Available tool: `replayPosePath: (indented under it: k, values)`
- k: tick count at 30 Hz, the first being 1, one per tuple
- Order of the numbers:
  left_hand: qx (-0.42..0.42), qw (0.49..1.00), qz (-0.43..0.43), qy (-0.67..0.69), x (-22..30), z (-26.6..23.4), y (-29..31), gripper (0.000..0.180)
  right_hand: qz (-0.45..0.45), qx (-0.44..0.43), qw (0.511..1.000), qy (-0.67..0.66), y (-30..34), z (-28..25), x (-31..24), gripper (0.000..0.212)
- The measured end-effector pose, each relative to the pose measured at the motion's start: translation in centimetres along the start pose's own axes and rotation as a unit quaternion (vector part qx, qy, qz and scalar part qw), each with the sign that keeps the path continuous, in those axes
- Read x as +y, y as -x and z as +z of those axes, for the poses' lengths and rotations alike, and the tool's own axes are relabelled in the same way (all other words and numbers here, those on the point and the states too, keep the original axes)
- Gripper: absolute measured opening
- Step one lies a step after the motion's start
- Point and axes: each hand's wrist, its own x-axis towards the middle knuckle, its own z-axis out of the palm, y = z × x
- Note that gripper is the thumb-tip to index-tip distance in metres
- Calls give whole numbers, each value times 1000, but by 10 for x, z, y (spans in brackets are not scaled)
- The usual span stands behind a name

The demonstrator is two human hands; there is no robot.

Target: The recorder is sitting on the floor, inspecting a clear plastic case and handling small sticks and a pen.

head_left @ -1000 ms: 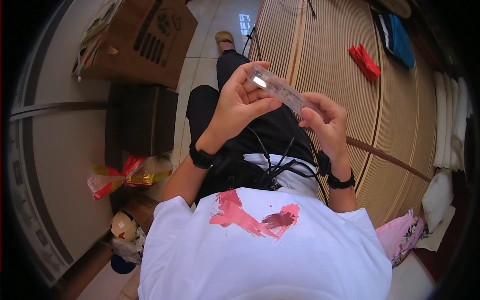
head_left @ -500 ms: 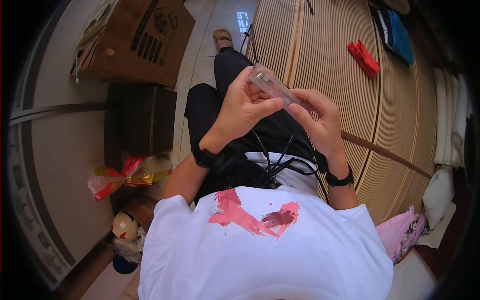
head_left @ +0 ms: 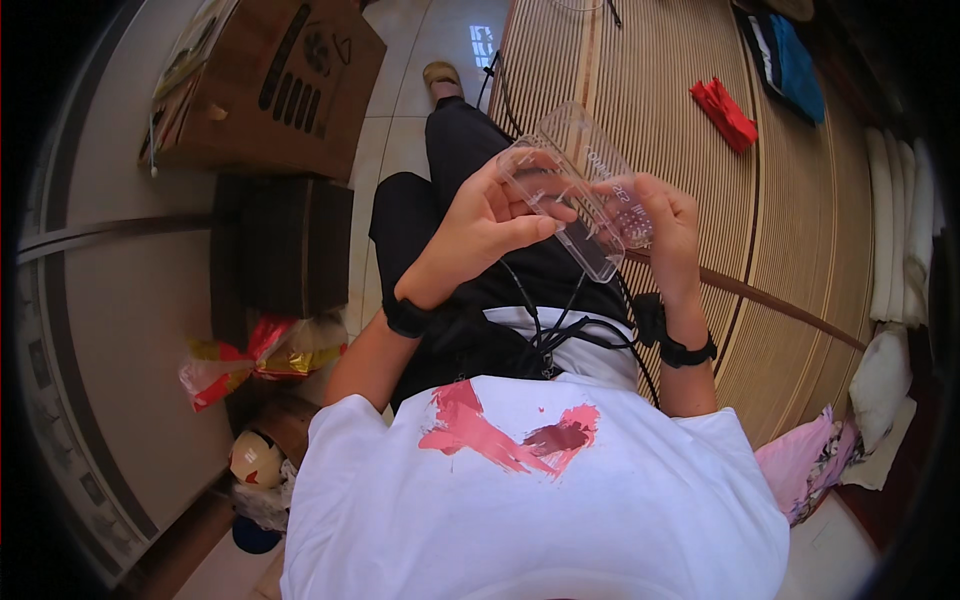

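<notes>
A clear plastic hinged case (head_left: 597, 252) is held above my lap with its lid (head_left: 582, 138) swung up. Pale printing shows on the lid. My left hand (head_left: 478, 222) is closed around the left side of the case's base, thumb on the near edge, and its fingers show through the plastic. My right hand (head_left: 668, 222) pinches the lid from the right, fingertips partly seen through it. No loose item can be made out inside the case.
To my right lies a slatted bamboo mat (head_left: 560, 60) with a red cloth (head_left: 724, 115) and blue fabric (head_left: 797, 75). A cardboard box (head_left: 270, 100) stands on a dark cabinet (head_left: 285, 245) at left. Black cables (head_left: 570, 330) hang at my waist.
The clear case has gone from shut to open, its lid turned up and to the right. My right hand has moved slightly right with the lid; my left hand keeps hold of the base.
</notes>
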Motion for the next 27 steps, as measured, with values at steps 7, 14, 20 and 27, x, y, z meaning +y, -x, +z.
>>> replayPosePath:
  k: [7, 14, 20, 27]
  values:
    - [-7, 999, -17, 46, 4, -3, 9, 56, 30, -31, 995, -89, -2, -1, 1, 34]
    - [56, 995, -38, 74, 10, -5, 12, 52, 3, -35, 999, -35, 2, 6, -1, 23]
    - [110, 990, 33, -87, 7, -3, 7, 41, -35, -40, 998, 13, 7, 17, -1, 21]
    - [135, 981, 26, -138, 5, 2, 4, 29, -78, -45, 991, 101, 6, 19, -2, 20]
